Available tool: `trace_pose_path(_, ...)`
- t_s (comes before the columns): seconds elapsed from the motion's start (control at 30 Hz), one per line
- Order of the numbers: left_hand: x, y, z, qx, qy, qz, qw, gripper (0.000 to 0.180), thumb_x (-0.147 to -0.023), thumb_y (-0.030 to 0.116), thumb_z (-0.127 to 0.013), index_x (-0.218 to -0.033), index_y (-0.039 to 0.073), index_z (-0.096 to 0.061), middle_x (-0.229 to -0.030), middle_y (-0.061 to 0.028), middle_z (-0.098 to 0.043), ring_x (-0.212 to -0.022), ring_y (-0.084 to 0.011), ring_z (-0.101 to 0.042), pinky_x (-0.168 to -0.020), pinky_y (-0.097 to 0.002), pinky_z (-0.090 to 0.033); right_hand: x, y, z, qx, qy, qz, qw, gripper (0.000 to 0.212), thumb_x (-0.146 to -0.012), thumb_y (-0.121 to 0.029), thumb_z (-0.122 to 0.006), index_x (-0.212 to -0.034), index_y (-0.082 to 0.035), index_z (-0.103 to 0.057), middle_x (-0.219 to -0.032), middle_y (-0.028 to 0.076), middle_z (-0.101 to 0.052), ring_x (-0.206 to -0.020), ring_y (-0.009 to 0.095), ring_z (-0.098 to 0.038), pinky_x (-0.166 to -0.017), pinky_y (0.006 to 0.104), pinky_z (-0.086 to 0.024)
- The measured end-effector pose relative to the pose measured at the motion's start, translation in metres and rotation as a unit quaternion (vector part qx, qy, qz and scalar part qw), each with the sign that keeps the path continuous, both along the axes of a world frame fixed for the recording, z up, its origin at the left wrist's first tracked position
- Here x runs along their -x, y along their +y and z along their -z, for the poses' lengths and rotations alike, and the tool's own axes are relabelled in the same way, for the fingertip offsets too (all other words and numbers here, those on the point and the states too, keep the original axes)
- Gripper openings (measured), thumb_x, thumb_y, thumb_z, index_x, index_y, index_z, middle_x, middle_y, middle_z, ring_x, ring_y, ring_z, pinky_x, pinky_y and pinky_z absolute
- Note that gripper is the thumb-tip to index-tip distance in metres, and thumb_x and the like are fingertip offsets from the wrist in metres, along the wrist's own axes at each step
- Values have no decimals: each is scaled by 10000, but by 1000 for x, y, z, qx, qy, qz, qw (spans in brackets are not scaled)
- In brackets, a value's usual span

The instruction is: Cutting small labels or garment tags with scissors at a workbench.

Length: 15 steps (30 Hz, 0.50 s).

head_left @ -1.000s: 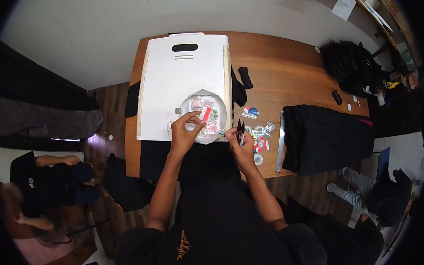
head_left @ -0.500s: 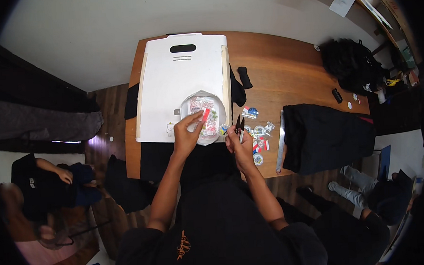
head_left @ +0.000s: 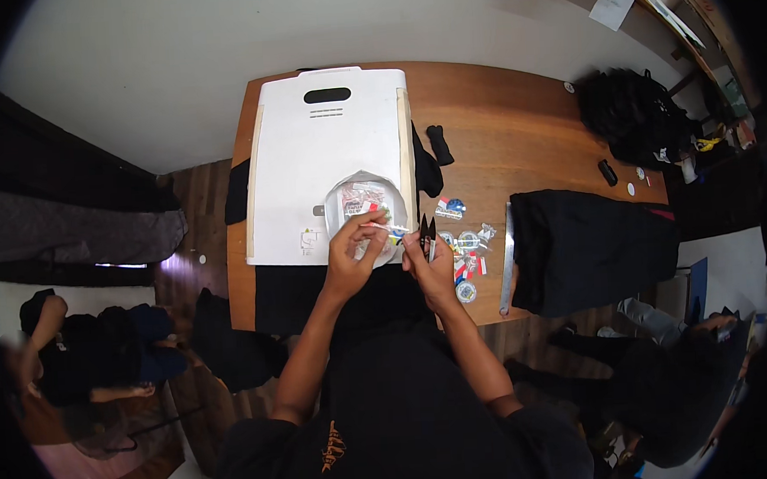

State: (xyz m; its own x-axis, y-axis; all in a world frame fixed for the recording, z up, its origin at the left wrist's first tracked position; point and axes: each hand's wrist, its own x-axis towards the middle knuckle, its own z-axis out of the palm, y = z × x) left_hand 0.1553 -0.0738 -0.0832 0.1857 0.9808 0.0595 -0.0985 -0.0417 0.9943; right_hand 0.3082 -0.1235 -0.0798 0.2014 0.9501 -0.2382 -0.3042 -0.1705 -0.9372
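We pinch a small pale strip (head_left: 390, 228) in the narrowed fingers of our left hand (head_left: 352, 260), over the near edge of a round white tub (head_left: 398, 197). Our right hand (head_left: 431, 273) holds black scissors (head_left: 428, 229), tips pointing away; we cannot tell whether it also grips the strip. Loose patches (head_left: 469, 243) lie beside it on the surface (head_left: 500, 138).

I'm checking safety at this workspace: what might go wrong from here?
The black-bladed snips in the right hand are close to the left hand, so a slip might nick a finger. The small pale piece pinched in the left fingertips could drop into the round white container. The right hand might also brush the loose pieces on the wooden table.
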Motion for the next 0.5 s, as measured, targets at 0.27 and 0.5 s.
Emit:
trace_pose_path(0.27,-8,-10,-8,-12,-58,16,998,216,-911,-93,-649,-1124,-81,-682,-1127,-147,-673,-1003,-161,-655,-896,-271,-531,-9,-4,8,-33,69,-45,996,275,-1056,-332,-501,-1081,-63,-552,-696,-3,-523,-499,39,-362,-466,199,-286)
trace_pose_path(0.5,-7,-14,-23,-1,-73,-23,997,280,-897,-72,-684,-1176,-46,-693,-1093,-121,-677,-934,-122,-656,-823,-230,-532,-7,-10,-14,-69,119,-130,982,338,-1092,-330,-369,-1158,-32,-514,-706,-3,-434,-519,67,-370,-464,223,-322)
